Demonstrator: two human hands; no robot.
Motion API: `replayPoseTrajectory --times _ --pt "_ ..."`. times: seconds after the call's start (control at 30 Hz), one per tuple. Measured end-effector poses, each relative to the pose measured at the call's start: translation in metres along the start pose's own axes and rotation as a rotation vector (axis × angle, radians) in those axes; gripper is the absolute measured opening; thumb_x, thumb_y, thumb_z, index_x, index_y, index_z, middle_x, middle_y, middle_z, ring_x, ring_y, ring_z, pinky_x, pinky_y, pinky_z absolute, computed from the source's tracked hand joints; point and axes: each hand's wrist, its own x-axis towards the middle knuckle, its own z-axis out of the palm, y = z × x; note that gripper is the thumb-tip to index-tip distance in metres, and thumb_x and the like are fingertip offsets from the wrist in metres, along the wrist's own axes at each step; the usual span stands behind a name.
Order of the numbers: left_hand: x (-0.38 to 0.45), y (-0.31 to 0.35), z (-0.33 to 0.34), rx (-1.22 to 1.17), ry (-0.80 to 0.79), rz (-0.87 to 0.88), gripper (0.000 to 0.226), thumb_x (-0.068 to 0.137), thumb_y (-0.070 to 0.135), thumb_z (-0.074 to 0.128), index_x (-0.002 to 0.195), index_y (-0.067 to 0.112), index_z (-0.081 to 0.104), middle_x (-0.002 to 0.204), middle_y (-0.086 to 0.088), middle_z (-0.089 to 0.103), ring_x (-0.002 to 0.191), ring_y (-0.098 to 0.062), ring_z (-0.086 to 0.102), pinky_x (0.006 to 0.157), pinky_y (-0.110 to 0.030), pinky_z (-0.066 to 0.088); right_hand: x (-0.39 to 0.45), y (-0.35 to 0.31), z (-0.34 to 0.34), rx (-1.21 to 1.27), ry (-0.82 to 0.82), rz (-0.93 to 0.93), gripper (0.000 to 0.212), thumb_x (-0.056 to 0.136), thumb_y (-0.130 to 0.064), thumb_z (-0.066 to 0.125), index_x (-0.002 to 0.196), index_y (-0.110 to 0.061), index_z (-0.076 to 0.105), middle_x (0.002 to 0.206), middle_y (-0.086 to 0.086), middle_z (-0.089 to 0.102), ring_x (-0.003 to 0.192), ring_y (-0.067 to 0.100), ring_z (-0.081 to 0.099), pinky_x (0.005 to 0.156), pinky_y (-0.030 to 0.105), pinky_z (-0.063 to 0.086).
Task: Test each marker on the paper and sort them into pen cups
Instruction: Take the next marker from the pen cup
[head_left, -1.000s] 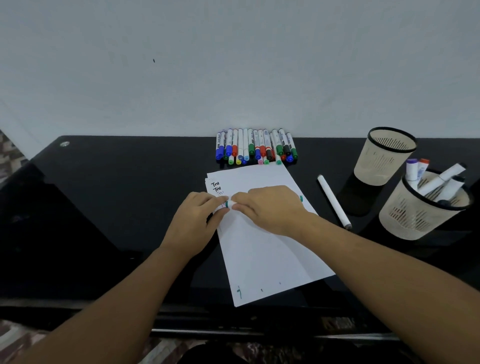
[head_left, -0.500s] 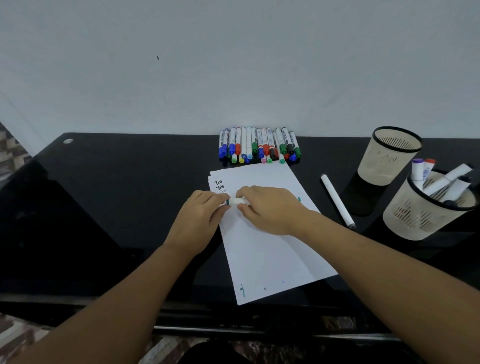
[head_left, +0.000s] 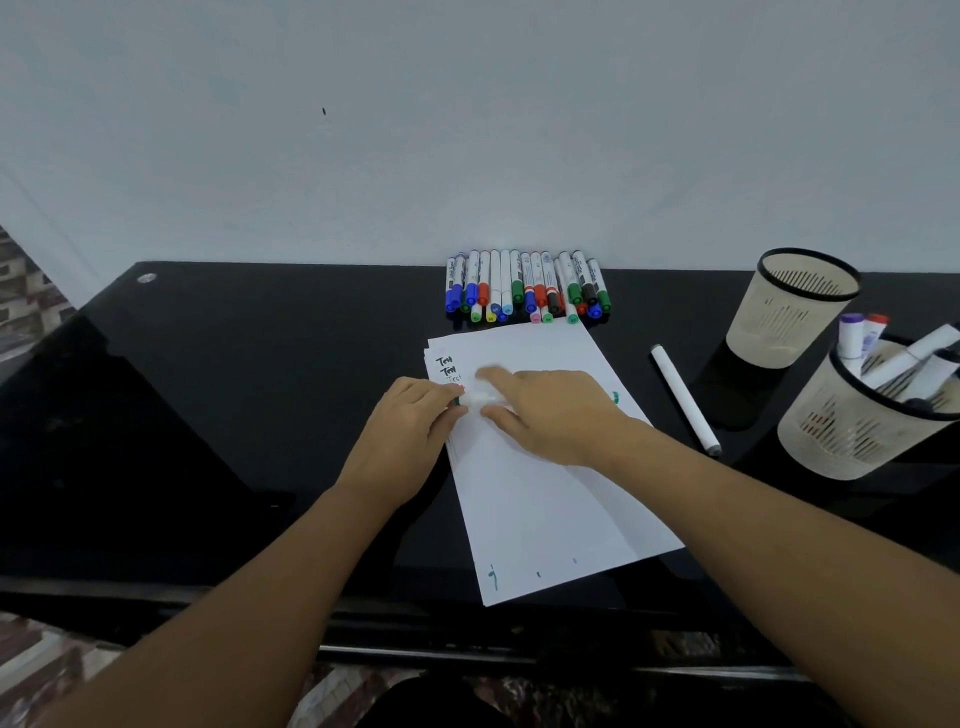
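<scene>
Both hands over the paper (head_left: 524, 499) on the black counter (head_left: 234, 415), sharing one white marker (head_left: 480, 398). Left hand (head_left: 410, 439) curled, its grip pinching the green end of that marker; right hand (head_left: 545, 413) with forefinger stretched forward and thumb below, its grip closing narrowly on the white barrel, blurred. Just beyond the left grip, three handwritten lines (head_left: 448, 367) near the sheet's far left corner. Farther off, past both hands, a row of markers (head_left: 527, 288) lying side by side against the wall. To the right of the right grip, a lone white marker (head_left: 684, 399) flat on the counter; beyond that, a pen cup (head_left: 789, 312) showing no contents, and a nearer pen cup (head_left: 857, 426) holding several markers upright.
</scene>
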Motion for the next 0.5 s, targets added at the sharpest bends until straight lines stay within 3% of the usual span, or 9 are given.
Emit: replayPoseTrajectory --times 0.1,0.2,0.3,0.4,0.47,0.5 --pt "0.001 -0.003 -0.001 0.02 -0.006 -0.181 0.027 0.102 0.031 0.058 0.122 0.015 0.067 0.116 0.001 0.065 0.11 -0.015 0.051 0.093 -0.033 0.046 0.002 -0.002 -0.009 0.237 -0.025 0.067 0.043 0.106 -0.021 0.038 0.147 -0.031 0.026 0.102 0.006 0.059 0.073 0.024 0.058 0.07 0.045 0.052" --pt "-0.001 -0.006 -0.003 0.047 0.008 -0.331 0.02 0.098 0.035 0.061 0.109 0.02 0.069 0.111 0.004 0.059 0.105 -0.017 0.047 0.088 -0.038 0.048 0.002 0.0 -0.015 0.413 0.01 0.134 0.029 0.107 -0.013 0.037 0.123 -0.031 0.052 0.108 0.004 0.059 0.086 0.025 0.063 0.085 0.047 0.055" --pt "0.0 -0.006 -0.007 0.052 -0.003 -0.441 0.016 0.096 0.033 0.063 0.106 0.021 0.065 0.11 0.003 0.051 0.108 -0.022 0.045 0.086 -0.036 0.046 0.003 -0.004 -0.021 0.878 0.056 0.301 0.036 0.105 -0.013 0.037 0.108 -0.029 0.069 0.11 -0.006 0.065 0.096 0.014 0.069 0.095 0.04 0.055" --pt "0.005 -0.006 -0.01 0.097 -0.114 -0.441 0.038 0.099 0.036 0.057 0.135 0.026 0.052 0.128 -0.003 0.048 0.12 -0.026 0.041 0.096 -0.039 0.042 0.003 0.0 -0.021 1.099 -0.02 0.343 0.052 0.099 0.004 0.04 0.127 -0.033 0.063 0.118 -0.004 0.065 0.108 0.013 0.068 0.103 0.04 0.055" --pt "0.002 -0.009 -0.011 0.12 -0.204 -0.359 0.054 0.102 0.038 0.051 0.154 0.036 0.033 0.141 0.001 0.043 0.129 -0.024 0.035 0.104 -0.043 0.037 -0.002 -0.001 -0.018 1.049 -0.075 0.313 0.056 0.098 0.009 0.045 0.131 -0.035 0.055 0.116 -0.004 0.064 0.109 0.014 0.068 0.096 0.038 0.058" --pt "-0.002 -0.011 -0.011 0.137 -0.222 -0.293 0.055 0.104 0.038 0.048 0.156 0.041 0.029 0.143 0.004 0.043 0.129 -0.023 0.033 0.106 -0.044 0.035 -0.005 -0.001 -0.015 0.99 -0.071 0.298 0.048 0.099 0.005 0.05 0.126 -0.035 0.053 0.113 -0.003 0.065 0.107 0.016 0.068 0.091 0.037 0.058"
